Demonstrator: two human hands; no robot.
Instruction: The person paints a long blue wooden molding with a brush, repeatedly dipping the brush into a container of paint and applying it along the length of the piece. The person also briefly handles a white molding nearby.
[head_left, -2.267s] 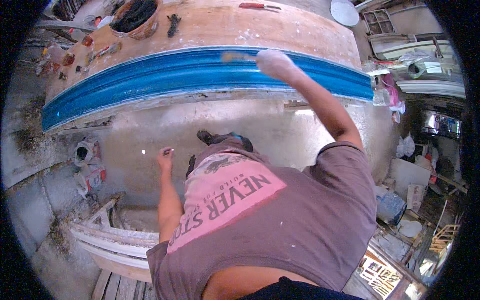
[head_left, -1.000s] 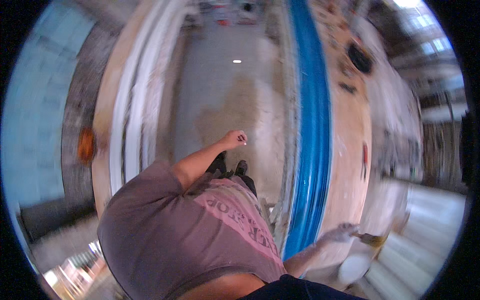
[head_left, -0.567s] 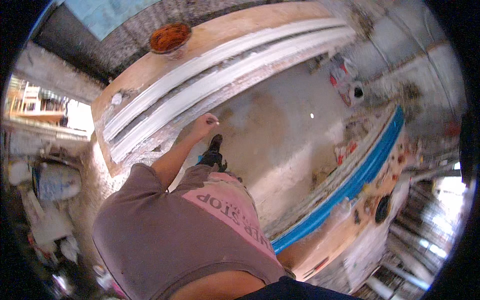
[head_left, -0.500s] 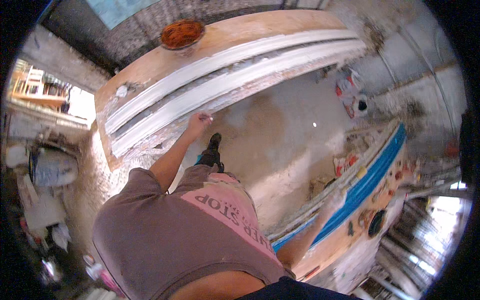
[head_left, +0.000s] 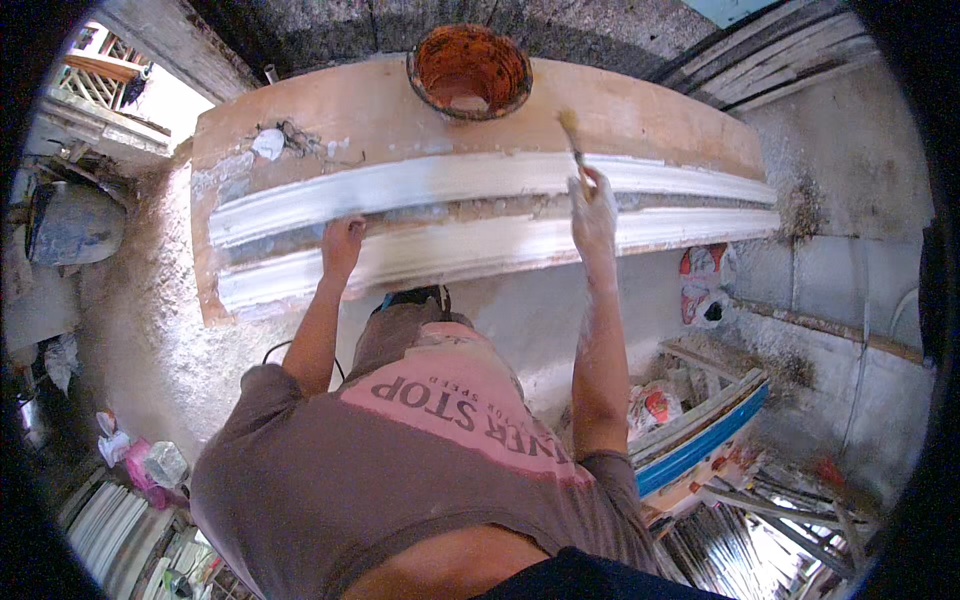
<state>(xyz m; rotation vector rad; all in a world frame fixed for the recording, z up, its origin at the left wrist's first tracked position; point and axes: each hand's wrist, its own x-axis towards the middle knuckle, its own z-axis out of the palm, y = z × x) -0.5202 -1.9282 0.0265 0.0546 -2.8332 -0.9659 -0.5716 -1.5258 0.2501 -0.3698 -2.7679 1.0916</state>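
Note:
Two long white plaster mouldings (head_left: 420, 192) run side by side along a tan board-topped bench (head_left: 660, 115). Over their right part, my right hand (head_left: 596, 215), smeared white, grips a brush (head_left: 571, 135) by its handle, bristles pointing up and away from me. My left hand (head_left: 344, 240) is closed with curled fingers, over the dark gap between the mouldings. Whatever it might hold is hidden. A bucket (head_left: 470, 75), orange-brown inside, stands at the bench's far side, left of the brush.
A whitish lump (head_left: 268, 144) and scraps lie on the bench's left end. Behind me at right rests a blue-edged board (head_left: 705, 432), with a red-and-white bag (head_left: 653, 405) beside it. Another such bag (head_left: 706, 285) sits near the right wall. A dark blue container (head_left: 75, 222) stands far left.
My view has turned toward the bench. My right arm has swung from the blue-edged board at right to over the mouldings, where the brush now shows. My left hand now appears over them too.

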